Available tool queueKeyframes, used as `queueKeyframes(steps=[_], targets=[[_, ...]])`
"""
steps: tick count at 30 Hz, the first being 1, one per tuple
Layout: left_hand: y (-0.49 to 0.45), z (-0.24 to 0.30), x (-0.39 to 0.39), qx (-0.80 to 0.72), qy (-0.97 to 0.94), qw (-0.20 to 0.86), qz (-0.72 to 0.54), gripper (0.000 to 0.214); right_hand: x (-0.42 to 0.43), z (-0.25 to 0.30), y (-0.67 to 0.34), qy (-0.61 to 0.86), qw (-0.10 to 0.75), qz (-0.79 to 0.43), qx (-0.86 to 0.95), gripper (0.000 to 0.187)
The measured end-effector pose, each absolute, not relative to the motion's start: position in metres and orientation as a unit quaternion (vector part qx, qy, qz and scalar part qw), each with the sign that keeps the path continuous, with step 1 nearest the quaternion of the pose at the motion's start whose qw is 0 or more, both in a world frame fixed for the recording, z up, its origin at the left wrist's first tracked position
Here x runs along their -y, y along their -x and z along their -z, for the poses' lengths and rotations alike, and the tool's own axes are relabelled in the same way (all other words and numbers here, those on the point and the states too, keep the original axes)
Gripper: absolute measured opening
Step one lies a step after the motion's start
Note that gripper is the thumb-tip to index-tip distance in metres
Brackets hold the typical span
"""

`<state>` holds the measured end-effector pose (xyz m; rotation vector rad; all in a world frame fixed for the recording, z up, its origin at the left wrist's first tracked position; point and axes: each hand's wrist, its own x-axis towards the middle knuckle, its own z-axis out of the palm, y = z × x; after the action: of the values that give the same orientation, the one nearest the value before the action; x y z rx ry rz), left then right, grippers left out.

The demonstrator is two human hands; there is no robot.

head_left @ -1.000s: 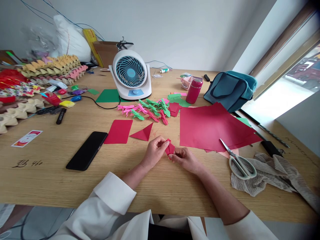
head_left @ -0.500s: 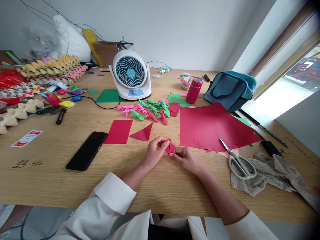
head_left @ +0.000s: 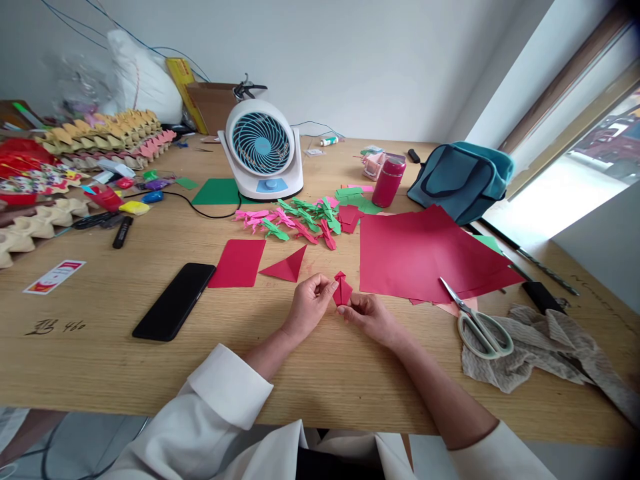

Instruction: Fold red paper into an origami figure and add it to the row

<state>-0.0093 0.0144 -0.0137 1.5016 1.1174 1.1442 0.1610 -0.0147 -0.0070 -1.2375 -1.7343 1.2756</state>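
Note:
A small piece of folded red paper [head_left: 343, 291] is held up between my two hands, just above the table. My left hand [head_left: 311, 301] pinches its left edge with thumb and fingertips. From the right, my right hand [head_left: 371, 319] grips its lower corner, thumb in front and fingers behind. A red paper triangle [head_left: 286, 268] and a red paper rectangle [head_left: 237, 264] lie beyond my left hand. Behind them is a pile of folded paper figures [head_left: 300, 220] in green, pink and red. Large red sheets [head_left: 425, 253] lie to the right.
Scissors [head_left: 480, 330] rest partly on a grey cloth [head_left: 530, 347] at the right. A black phone [head_left: 175, 301] lies to the left. Farther back stand a white fan [head_left: 263, 150], a red flask [head_left: 389, 181] and a blue bag [head_left: 460, 180]. Egg trays [head_left: 40, 230] fill the far left.
The folded paper has turned slightly and shows more of its front, with a pointed top. My left fingertips have shifted a little down its left edge; my right hand has barely moved.

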Motion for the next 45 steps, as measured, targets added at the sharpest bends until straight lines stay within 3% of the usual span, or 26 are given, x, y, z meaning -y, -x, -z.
queueKeyframes(steps=[9,18,30,39,45], targets=[[0.008,0.014,-0.015,-0.428,-0.589,0.510,-0.458,0.035,0.013,0.008,-0.161,0.491,0.343,-0.496,0.629,0.046],[0.009,0.014,-0.015,-0.446,-0.595,0.476,-0.469,0.035,0.014,0.007,-0.162,0.469,0.334,-0.499,0.648,0.046],[0.008,0.017,-0.016,-0.422,-0.553,0.550,-0.463,0.035,0.014,0.007,-0.162,0.470,0.339,-0.495,0.647,0.045],[0.006,0.012,-0.016,-0.432,-0.504,0.584,-0.468,0.032,0.010,0.014,-0.162,0.413,0.508,-0.521,0.548,0.032],[0.007,0.012,-0.016,-0.430,-0.500,0.598,-0.456,0.032,0.013,0.017,-0.163,0.414,0.505,-0.449,0.609,0.021]])
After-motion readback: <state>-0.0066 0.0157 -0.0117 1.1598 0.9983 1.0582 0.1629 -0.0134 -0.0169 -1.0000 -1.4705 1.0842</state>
